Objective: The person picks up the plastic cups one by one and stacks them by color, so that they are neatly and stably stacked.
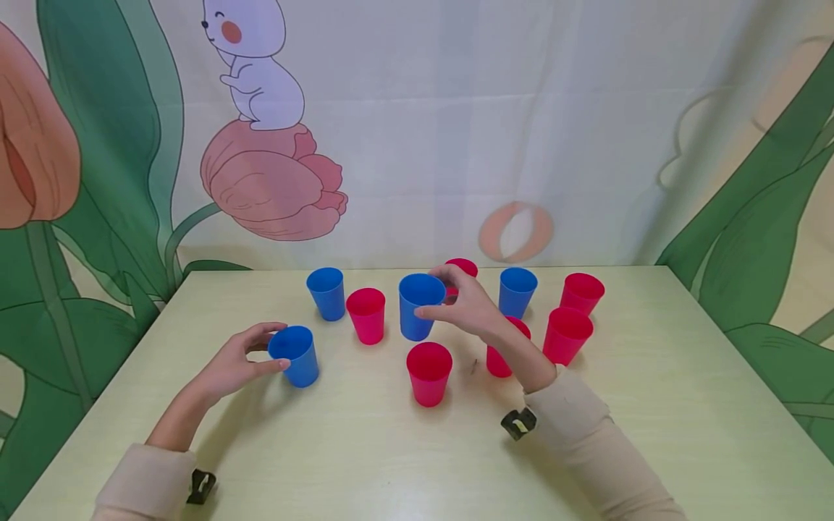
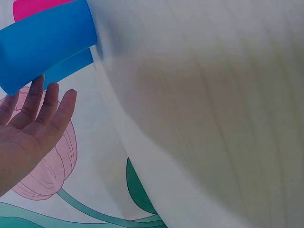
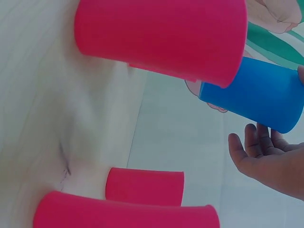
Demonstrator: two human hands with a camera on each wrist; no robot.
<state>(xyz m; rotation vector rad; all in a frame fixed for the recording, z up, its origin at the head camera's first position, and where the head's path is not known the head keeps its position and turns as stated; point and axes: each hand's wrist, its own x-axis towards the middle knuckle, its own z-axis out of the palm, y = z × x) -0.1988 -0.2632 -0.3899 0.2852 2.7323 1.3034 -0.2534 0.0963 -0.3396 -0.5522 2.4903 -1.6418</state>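
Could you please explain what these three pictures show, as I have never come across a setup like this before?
Of course. There is no machine here: a person works with two bare hands. The widest picture comes from a camera worn on the head, looking forward and down. The other two come from cameras worn on the left and right wrists, which is why the cups there look tipped sideways.

On the pale table are red cups and blue cups, before a printed backdrop. The left hand has its fingers and thumb around the nearest blue cup. The right hand pinches another blue cup near its rim, in the middle of the group.
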